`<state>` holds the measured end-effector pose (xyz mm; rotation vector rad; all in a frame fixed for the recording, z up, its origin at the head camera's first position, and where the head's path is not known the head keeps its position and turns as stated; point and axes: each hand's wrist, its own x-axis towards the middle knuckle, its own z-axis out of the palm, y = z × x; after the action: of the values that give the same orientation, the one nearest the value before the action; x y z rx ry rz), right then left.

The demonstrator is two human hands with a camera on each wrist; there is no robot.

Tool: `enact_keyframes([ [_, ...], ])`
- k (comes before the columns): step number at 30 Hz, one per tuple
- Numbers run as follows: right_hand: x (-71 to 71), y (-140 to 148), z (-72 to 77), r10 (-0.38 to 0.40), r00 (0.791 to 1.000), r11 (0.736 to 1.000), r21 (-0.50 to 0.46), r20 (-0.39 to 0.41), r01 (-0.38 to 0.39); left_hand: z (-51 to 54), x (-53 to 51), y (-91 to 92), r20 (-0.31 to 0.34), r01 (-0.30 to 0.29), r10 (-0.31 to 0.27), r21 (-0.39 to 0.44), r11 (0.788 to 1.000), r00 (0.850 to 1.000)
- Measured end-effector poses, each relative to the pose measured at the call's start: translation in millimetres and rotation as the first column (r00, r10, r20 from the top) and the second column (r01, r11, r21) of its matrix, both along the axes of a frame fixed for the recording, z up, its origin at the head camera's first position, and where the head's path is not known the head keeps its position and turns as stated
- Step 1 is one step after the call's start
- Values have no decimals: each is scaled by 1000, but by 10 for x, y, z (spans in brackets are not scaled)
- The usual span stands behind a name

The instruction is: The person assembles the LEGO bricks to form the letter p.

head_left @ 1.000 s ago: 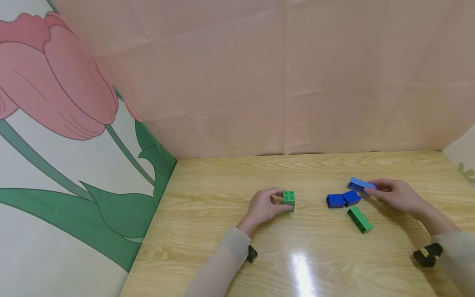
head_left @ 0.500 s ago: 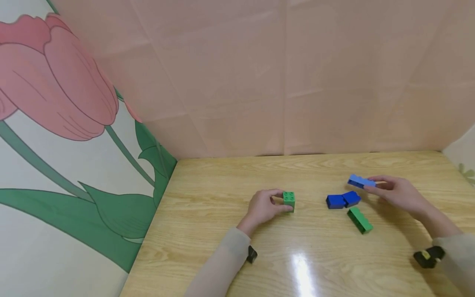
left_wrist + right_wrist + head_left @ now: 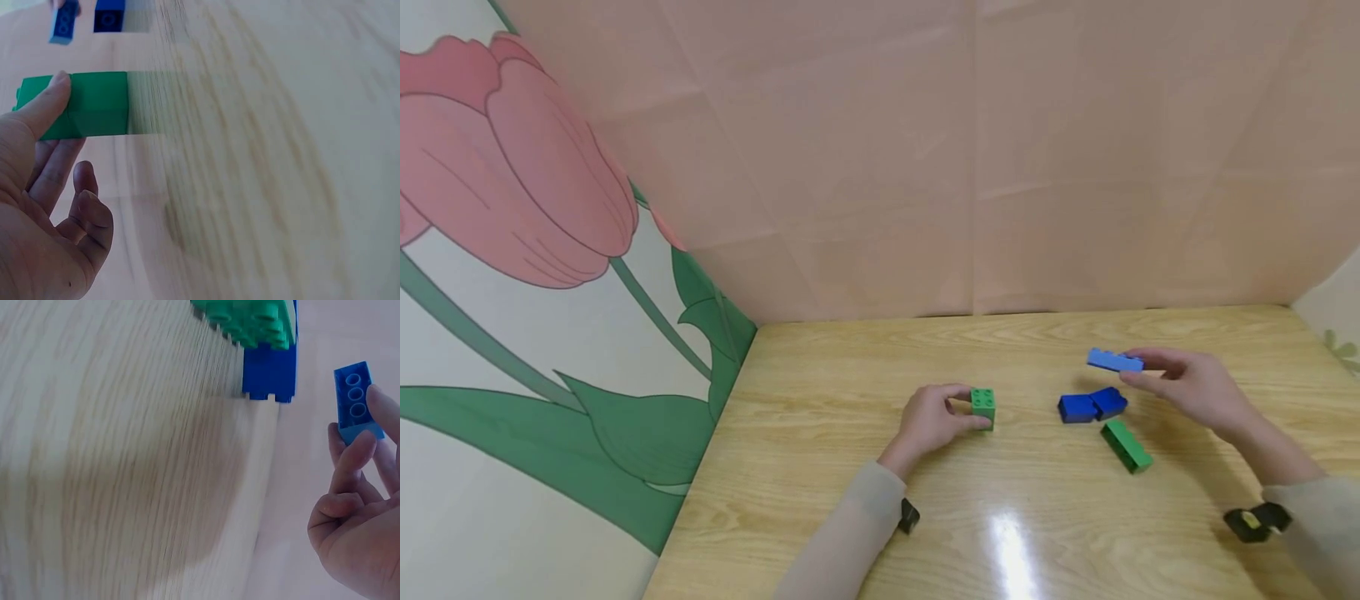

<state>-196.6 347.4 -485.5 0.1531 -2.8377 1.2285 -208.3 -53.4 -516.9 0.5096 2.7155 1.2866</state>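
Note:
My left hand [image 3: 931, 421] pinches a green stack of toy bricks [image 3: 982, 406] between thumb and fingers, studs up. A seam across its side shows in the left wrist view, where the green stack [image 3: 100, 103] stands at the table surface. My right hand [image 3: 1197, 389] holds a light blue brick [image 3: 1114, 360] by its right end, raised above the table. Its hollow underside with round tubes is seen on the blue brick [image 3: 354, 397] in the right wrist view. Two dark blue bricks [image 3: 1078, 408] lie end to end between the hands. A long green brick [image 3: 1126, 447] lies on its side nearer me.
The wooden table [image 3: 820, 367] meets a pink cloth backdrop [image 3: 865, 208] at its far edge. On the left stands a tulip-printed panel [image 3: 557, 333]. Dark straps with small devices, such as the one at the right wrist [image 3: 1255, 522], sit at both cuffs.
My right hand has lifted the light blue brick off the table, turned it slightly and shifted it a little left. The left hand and the green stack have stayed in place.

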Motion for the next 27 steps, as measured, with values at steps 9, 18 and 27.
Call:
enact_keyframes([
  [9,49,-132,19,1,999,1000,-11,-52,-1,1,5,8,8,-8,8,11,1000,1000],
  [18,78,-329,55,46,994,998,-34,-97,-49,-4,-1,7,14,-6,6,9,1000,1000],
  [27,82,-590,51,87,978,995,-33,-189,-95,-14,-10,10,1,-2,2,12,1000,1000],
])
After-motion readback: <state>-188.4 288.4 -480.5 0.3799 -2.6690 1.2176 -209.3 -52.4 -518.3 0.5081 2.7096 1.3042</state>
